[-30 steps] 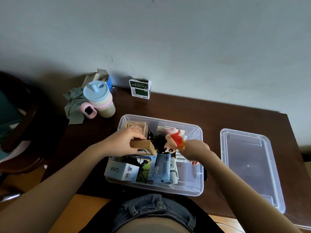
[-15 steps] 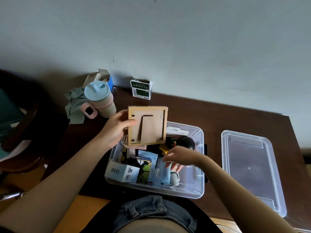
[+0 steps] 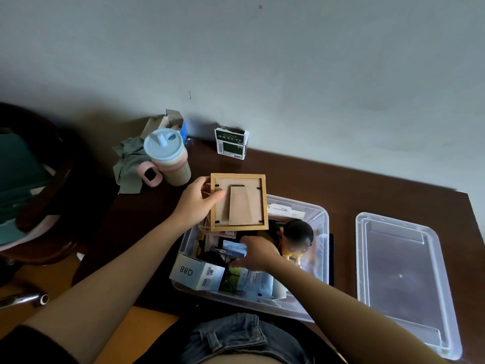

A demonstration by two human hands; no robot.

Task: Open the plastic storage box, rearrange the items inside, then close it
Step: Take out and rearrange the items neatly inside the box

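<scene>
The clear plastic storage box (image 3: 324, 258) stands open on the dark wooden table in front of me, full of small items. Its lid (image 3: 399, 274) lies flat on the table to the right. My left hand (image 3: 196, 204) grips the left edge of a wooden picture frame (image 3: 240, 203), held back side up above the box's far left corner. My right hand (image 3: 258, 254) reaches into the middle of the box, fingers stretched over a blue card (image 3: 232, 250) and some packets (image 3: 256, 281). A doll with a dark head (image 3: 299, 236) lies in the box just right of that hand. A white Q88 carton (image 3: 196, 271) leans on the near left corner.
A cup with a pale blue lid (image 3: 166, 156) and a grey cloth (image 3: 128, 166) sit at the table's far left. A green and white carton (image 3: 231, 144) stands against the wall. A dark chair (image 3: 39, 185) is on the left.
My left hand lifted the wooden frame out of the box and holds it above it. My right hand let go of the doll, which now lies in the box, and moved onto the packets.
</scene>
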